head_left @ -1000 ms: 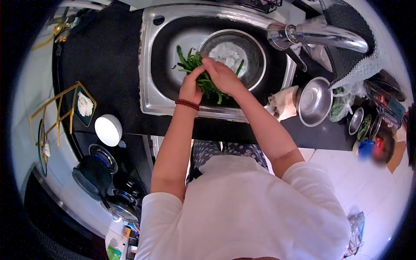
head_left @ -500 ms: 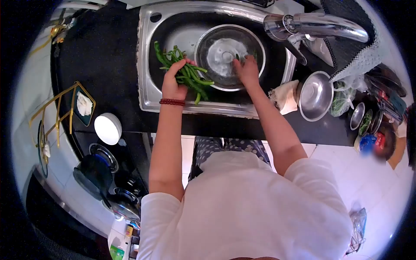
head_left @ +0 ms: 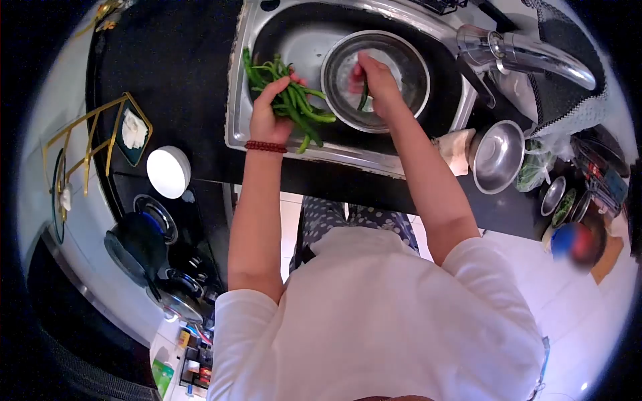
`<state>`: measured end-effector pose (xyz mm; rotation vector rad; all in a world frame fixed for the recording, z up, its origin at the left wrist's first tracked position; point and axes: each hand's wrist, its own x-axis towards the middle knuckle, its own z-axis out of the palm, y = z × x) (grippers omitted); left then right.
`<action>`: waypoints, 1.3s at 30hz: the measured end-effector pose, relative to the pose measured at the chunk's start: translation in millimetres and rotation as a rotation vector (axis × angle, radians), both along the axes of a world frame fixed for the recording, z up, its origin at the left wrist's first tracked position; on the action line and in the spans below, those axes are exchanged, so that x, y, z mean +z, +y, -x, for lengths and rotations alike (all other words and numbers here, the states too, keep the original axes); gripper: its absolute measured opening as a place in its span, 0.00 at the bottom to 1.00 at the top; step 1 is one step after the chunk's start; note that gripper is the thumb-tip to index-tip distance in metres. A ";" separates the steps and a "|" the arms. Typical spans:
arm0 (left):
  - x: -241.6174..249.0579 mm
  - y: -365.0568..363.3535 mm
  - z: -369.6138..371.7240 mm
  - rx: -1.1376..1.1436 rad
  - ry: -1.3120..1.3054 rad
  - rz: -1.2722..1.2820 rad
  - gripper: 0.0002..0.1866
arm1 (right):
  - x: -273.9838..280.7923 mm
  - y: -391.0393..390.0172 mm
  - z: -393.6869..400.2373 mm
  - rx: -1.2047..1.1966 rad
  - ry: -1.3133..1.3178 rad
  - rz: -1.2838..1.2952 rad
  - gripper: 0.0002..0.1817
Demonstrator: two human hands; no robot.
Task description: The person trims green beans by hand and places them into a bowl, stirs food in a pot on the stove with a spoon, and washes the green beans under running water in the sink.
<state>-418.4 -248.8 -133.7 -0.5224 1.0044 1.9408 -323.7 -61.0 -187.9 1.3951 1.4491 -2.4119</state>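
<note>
My left hand (head_left: 269, 119) is closed around a bunch of long green chili peppers (head_left: 301, 110), held over the front left of the steel sink (head_left: 235, 93). Their tips stick out on both sides of my fingers. A round metal basin (head_left: 424, 100) sits in the sink, with what looks like water in it. Over this basin my right hand (head_left: 380, 85) has its fingers pinched together, and a single dark green chili pepper (head_left: 363, 100) hangs from them. Part of that pepper is hidden behind the fingers.
A chrome faucet (head_left: 542, 61) reaches over from the back right. Right of the sink stand a steel bowl (head_left: 498, 157), a cloth (head_left: 455, 150) and a plastic bag of greens (head_left: 535, 167). To the left are a white bowl (head_left: 167, 172) and a dark pan (head_left: 136, 247) on the stove.
My right hand has lifted from low in the basin and now shows a chili pepper in its fingers. My left hand still holds the bunch. The whole view has shifted and turned slightly.
</note>
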 end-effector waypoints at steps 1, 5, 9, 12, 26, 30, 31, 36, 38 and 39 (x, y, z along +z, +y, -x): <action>-0.3 4.1 -1.5 -0.018 0.008 0.007 0.16 | 17.4 -10.4 11.1 -0.060 0.075 0.057 0.19; -3.9 8.6 -3.9 -0.130 -0.017 -0.011 0.15 | 48.9 -39.9 29.6 0.105 0.272 0.108 0.17; -2.3 3.6 -9.3 -0.111 -0.035 0.103 0.14 | 14.3 -72.0 45.2 0.147 0.215 -0.286 0.15; -9.7 -9.1 -9.0 -0.108 -0.026 0.107 0.12 | 24.8 -84.9 43.6 0.248 0.183 -0.550 0.15; 4.7 -52.9 9.3 0.018 -0.143 -0.213 0.18 | -93.1 56.8 -69.0 0.766 -0.655 -1.320 0.17; 10.5 -55.3 6.0 0.062 -0.076 -0.121 0.16 | -178.5 64.0 -78.8 0.477 -0.402 -0.573 0.17; 7.6 -58.8 7.1 0.065 -0.100 -0.116 0.15 | -151.5 53.6 -70.5 0.313 -0.321 -0.327 0.17; 10.2 -62.0 6.1 0.082 -0.074 -0.145 0.17 | -49.6 22.2 -41.3 0.134 0.090 0.078 0.17; 12.4 -60.2 5.1 0.085 -0.077 -0.157 0.17 | -26.8 15.7 -34.3 0.127 0.145 0.156 0.18; 13.9 -59.4 5.0 0.081 -0.078 -0.170 0.17 | -20.6 14.1 -31.9 0.121 0.190 0.196 0.18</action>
